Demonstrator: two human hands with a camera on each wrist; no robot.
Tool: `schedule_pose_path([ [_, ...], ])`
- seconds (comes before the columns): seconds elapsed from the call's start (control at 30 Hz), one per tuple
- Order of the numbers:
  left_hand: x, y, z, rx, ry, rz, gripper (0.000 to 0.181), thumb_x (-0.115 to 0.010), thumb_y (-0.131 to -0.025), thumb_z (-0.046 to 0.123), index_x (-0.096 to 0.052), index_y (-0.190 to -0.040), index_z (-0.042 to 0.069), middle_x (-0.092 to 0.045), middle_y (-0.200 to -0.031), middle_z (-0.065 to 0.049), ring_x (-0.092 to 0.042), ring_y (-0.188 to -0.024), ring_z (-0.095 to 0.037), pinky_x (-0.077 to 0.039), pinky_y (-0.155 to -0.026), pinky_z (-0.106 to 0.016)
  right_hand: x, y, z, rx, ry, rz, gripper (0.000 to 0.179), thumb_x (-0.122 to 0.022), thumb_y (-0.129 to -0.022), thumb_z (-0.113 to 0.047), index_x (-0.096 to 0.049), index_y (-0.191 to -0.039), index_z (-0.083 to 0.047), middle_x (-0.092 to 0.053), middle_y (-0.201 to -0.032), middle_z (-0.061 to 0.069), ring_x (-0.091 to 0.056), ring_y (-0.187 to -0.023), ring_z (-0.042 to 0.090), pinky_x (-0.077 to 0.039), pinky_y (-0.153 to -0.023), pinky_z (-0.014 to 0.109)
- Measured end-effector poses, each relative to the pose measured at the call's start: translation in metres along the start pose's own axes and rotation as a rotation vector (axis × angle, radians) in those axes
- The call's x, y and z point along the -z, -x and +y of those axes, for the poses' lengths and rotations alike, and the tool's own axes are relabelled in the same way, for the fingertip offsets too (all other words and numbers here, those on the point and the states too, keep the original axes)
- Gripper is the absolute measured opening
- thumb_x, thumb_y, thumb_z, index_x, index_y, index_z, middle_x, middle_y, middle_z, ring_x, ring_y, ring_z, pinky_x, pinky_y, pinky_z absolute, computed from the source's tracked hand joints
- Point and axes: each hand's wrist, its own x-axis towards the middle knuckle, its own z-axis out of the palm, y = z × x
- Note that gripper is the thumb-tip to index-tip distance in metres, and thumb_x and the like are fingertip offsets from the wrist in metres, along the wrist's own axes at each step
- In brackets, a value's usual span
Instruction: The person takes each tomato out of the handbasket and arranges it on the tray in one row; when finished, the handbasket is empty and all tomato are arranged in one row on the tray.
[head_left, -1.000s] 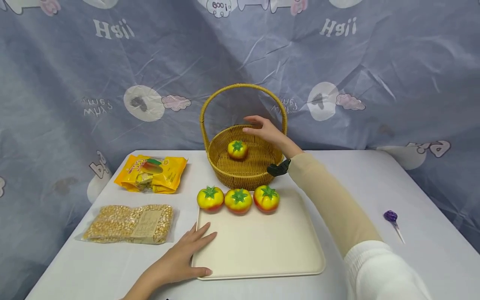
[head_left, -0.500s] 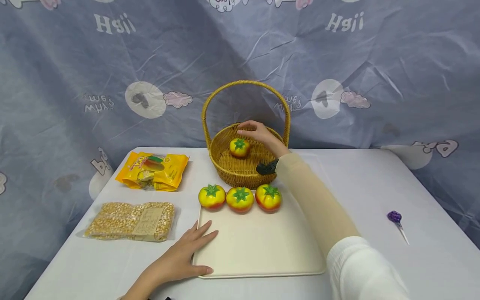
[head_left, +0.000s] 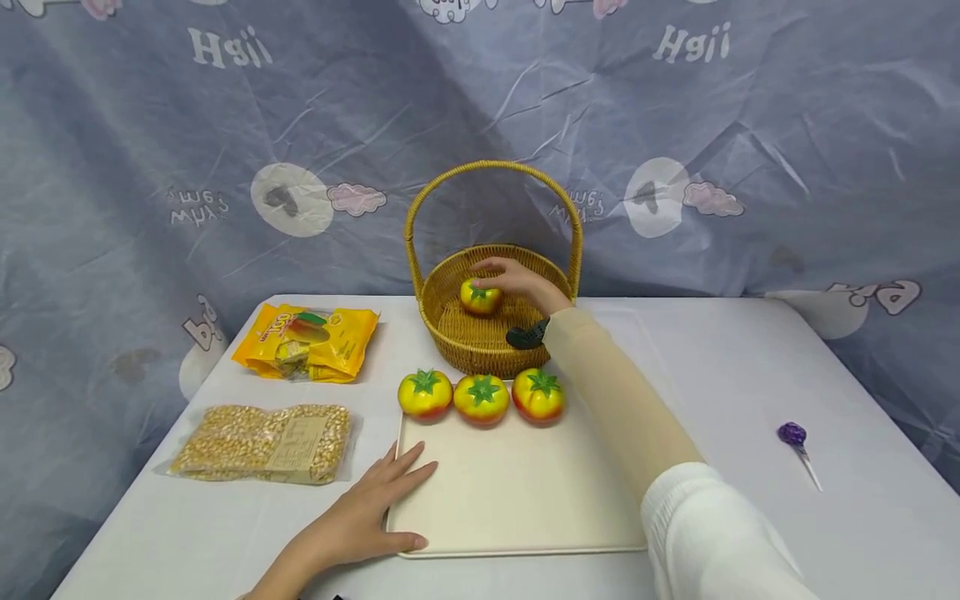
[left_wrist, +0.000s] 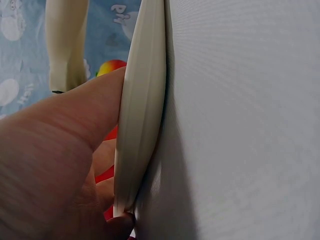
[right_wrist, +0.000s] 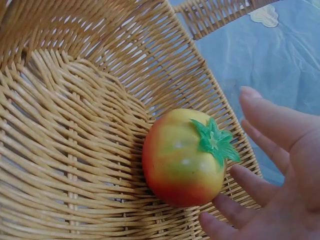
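Note:
My right hand (head_left: 519, 283) reaches over a toy tomato (head_left: 478, 302) inside the wicker basket (head_left: 468, 357). In the right wrist view, its spread fingers (right_wrist: 257, 186) are beside the green-leaved end of that yellow-red tomato (right_wrist: 181, 159), not wrapped round it. My left hand (head_left: 356, 518) rests on the left side of a cream tray (head_left: 517, 492), fingers spread and thumb at the front corner. The left wrist view has the thumb (left_wrist: 97, 100) against the tray's rim (left_wrist: 142, 105). Three more toy tomatoes, left (head_left: 425, 395), middle (head_left: 482, 401) and right (head_left: 537, 397), line the tray's far edge.
A yellow mango-print bag (head_left: 307, 343) and a clear packet of corn kernels (head_left: 258, 443) lie on the left of the white table (head_left: 720, 367). A purple lollipop (head_left: 792, 435) lies at the right. The basket's tall handle (head_left: 492, 165) arches over it; a printed curtain (head_left: 480, 92) hangs behind.
My right hand has moved left and down into the basket, closer to the tomato there. The left hand stays on the tray. The head view has shifted slightly.

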Motion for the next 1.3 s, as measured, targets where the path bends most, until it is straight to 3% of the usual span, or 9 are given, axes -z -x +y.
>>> schedule_pose_path([
  [0.2,-0.005,-0.001,0.002,-0.015,0.01,-0.014,0.083,-0.068,-0.076,0.055,-0.038,-0.145,0.02,-0.018,-0.153,-0.007,-0.008,-0.136,-0.042,-0.021,-0.098,-0.064,0.0,-0.003,0.009,-0.057,0.032,-0.104,0.054,-0.062,-0.092,-0.018,-0.041,-0.14,-0.006,-0.026,-0.148,0.011,-0.021,-0.135,0.03,-0.026,-0.104,0.046],
  [0.33,-0.007,-0.002,0.003,-0.02,0.013,-0.015,0.083,-0.068,-0.076,0.055,-0.038,-0.145,0.02,-0.019,-0.153,-0.006,-0.008,-0.136,-0.041,-0.022,-0.098,-0.064,-0.001,-0.001,0.011,-0.065,0.078,-0.127,0.057,-0.064,-0.09,-0.016,-0.04,-0.141,-0.006,-0.024,-0.149,0.01,-0.019,-0.136,0.029,-0.024,-0.105,0.046],
  [0.53,-0.006,-0.004,0.005,-0.026,0.002,-0.013,0.083,-0.068,-0.076,0.056,-0.038,-0.145,0.02,-0.019,-0.153,-0.006,-0.008,-0.136,-0.041,-0.023,-0.098,-0.063,0.001,0.0,0.01,-0.105,0.068,-0.123,0.06,-0.063,-0.09,-0.01,-0.036,-0.143,-0.007,-0.026,-0.145,0.015,-0.034,-0.126,0.03,-0.035,-0.098,0.041],
  [0.67,-0.005,-0.004,0.006,-0.025,0.002,-0.013,0.083,-0.068,-0.077,0.056,-0.038,-0.145,0.02,-0.019,-0.153,-0.006,-0.008,-0.136,-0.041,-0.023,-0.098,-0.064,0.0,-0.001,0.008,-0.159,0.033,-0.127,0.062,-0.063,-0.09,-0.013,-0.034,-0.144,-0.009,-0.031,-0.14,0.016,-0.04,-0.12,0.029,-0.04,-0.094,0.041],
  [0.97,-0.005,-0.007,0.006,-0.033,0.003,-0.011,0.083,-0.068,-0.076,0.056,-0.039,-0.145,0.02,-0.019,-0.153,-0.007,-0.009,-0.136,-0.041,-0.023,-0.098,-0.064,0.01,0.007,0.008,-0.236,-0.118,-0.106,0.061,-0.063,-0.09,-0.016,-0.034,-0.143,-0.011,-0.032,-0.138,0.014,-0.039,-0.122,0.031,-0.038,-0.096,0.047],
  [1.1,-0.007,-0.005,0.004,-0.01,0.016,-0.033,0.083,-0.067,-0.076,0.058,-0.038,-0.145,0.022,-0.018,-0.153,-0.005,-0.008,-0.136,-0.041,-0.022,-0.097,-0.065,0.014,0.015,0.003,-0.185,-0.131,-0.108,0.058,-0.063,-0.09,-0.015,-0.037,-0.141,-0.012,-0.035,-0.136,0.014,-0.04,-0.121,0.031,-0.04,-0.095,0.048],
  [1.3,-0.004,0.001,-0.001,0.006,-0.009,0.006,0.083,-0.068,-0.075,0.057,-0.04,-0.144,0.021,-0.02,-0.153,-0.005,-0.009,-0.136,-0.041,-0.023,-0.097,-0.065,0.023,0.041,-0.03,-0.013,-0.078,-0.098,0.057,-0.065,-0.089,-0.017,-0.039,-0.141,-0.015,-0.041,-0.132,0.012,-0.044,-0.115,0.027,-0.041,-0.093,0.045],
])
